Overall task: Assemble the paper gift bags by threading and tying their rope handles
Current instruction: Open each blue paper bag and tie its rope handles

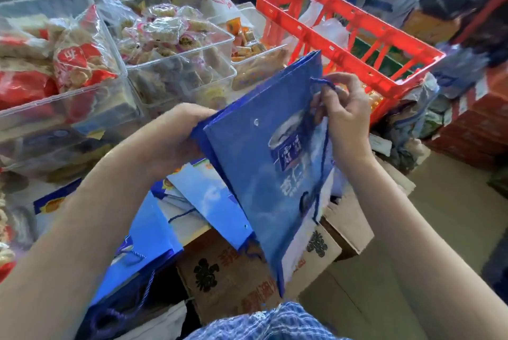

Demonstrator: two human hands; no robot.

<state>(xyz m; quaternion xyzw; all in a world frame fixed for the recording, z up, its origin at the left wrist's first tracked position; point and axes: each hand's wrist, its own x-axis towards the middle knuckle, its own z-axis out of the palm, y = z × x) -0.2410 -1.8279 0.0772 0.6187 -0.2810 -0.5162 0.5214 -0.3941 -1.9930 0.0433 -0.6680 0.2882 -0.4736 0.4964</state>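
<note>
Blue paper gift bag point(264, 153), folded flat and tilted, is held up in mid-frame above a pile of more blue bags point(165, 218) lying on printed cardboard boxes point(228, 271). At far left, clear plastic bins point(68, 98) of wrapped snacks are blurred and partly cut off by the frame edge. The left hand point(176, 133) grips the bag's left edge; its fingertips are hidden behind the paper. One punched hole point(256, 122) shows near the bag's top. To the right, the right hand point(343, 109) pinches the blue rope handle point(325, 84) at the bag's upper corner, fingers curled around it; the rope trails down the bag's front. Behind this hand stands a red plastic crate point(343, 45), its contents hard to make out.
</note>
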